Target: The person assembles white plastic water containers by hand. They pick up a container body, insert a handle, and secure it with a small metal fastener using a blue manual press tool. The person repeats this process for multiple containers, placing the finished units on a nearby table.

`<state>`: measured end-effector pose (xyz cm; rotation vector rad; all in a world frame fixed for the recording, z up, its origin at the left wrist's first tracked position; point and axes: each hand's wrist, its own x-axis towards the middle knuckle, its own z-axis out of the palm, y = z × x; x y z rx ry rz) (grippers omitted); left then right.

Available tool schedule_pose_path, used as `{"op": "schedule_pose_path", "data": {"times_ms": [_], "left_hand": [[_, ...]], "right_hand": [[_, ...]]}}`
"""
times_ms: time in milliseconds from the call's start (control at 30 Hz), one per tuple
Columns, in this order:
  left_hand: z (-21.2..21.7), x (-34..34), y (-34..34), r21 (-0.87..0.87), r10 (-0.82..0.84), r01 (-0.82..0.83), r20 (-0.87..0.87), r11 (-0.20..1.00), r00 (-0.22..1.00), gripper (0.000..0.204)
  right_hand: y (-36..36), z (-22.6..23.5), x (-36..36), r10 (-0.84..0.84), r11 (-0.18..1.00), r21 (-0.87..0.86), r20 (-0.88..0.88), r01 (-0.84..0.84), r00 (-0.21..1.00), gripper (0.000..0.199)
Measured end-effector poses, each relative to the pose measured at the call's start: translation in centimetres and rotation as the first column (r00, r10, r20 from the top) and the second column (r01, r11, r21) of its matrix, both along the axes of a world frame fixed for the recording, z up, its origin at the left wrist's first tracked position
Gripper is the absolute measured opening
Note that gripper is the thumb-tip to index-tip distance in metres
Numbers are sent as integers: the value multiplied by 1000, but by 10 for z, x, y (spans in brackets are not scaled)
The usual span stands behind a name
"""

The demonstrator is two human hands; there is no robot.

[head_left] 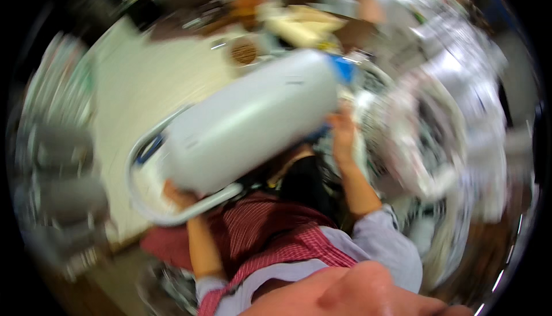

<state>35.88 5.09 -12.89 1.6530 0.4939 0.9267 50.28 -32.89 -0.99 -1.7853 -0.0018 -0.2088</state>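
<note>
A large, smooth, pale grey cylinder (259, 115) with rounded ends lies tilted across the middle, its right end farther from me and higher in view. My left hand (180, 195) grips its near left end, fingers partly hidden beneath. At the right end my right hand (343, 132) is closed against the side, blurred by motion. Blue material (344, 68) shows at that far right end. A pale grey hose or curved handle (135, 187) loops around the left end and passes over my left wrist. A small dark blue piece (150, 148) sits inside the loop.
Under the cylinder is an off-white tabletop (138, 80). A round container with brown contents (244, 51) stands behind it, near cream-coloured pieces (299, 26). Similar grey cylinders (69, 198) are at the left. An open white plastic bag (402, 143) of blurred items stands at the right.
</note>
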Motion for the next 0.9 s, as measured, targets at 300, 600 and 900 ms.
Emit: {"op": "schedule_pose_path", "data": {"times_ms": [300,600,900], "left_hand": [[85,20,-29,-535,-13,77,123,841,992,53],[65,27,-3,-545,-55,144,175,826,983,54],[61,27,0,-422,-49,105,141,900,989,53]], "right_hand": [[-162,138,-53,150,711,-697,286,97,946,25],[-353,49,52,-288,-52,-816,-540,-576,791,37],[-320,129,27,92,536,-839,171,96,981,36]]}}
